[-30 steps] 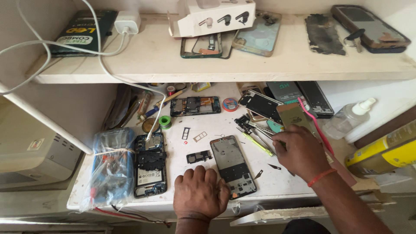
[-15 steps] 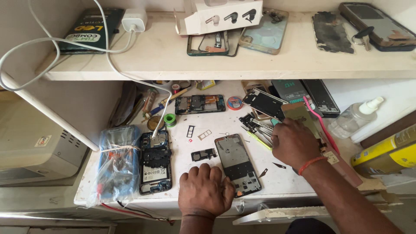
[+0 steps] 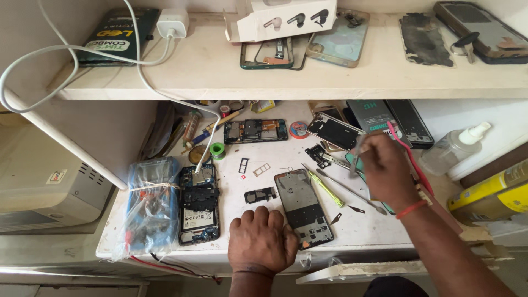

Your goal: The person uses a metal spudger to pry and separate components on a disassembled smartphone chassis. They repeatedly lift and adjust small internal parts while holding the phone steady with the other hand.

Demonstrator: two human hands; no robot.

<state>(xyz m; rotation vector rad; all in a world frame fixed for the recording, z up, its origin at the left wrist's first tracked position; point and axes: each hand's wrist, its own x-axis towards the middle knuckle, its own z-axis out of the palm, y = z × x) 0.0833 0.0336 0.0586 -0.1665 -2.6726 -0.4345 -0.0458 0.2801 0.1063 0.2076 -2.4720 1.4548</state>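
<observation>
Tweezers (image 3: 355, 159) sit pinched in your right hand (image 3: 388, 170), lifted over the desk's right side, seemingly for fine pick-up work. Your left hand (image 3: 263, 239) lies flat, fingers together, at the front edge, touching the phone frame (image 3: 303, 208), likely to steady it. A green screwdriver (image 3: 324, 188) lies between frame and right hand. An opened phone (image 3: 199, 203) rests left, beside a plastic bag (image 3: 147, 206) of tangled parts.

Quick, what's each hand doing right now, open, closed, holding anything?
Left hand: fingers curled, resting knuckles-up on the bench beside the open phone frame; holding nothing visible.
Right hand: closed around thin metal tweezers.
</observation>
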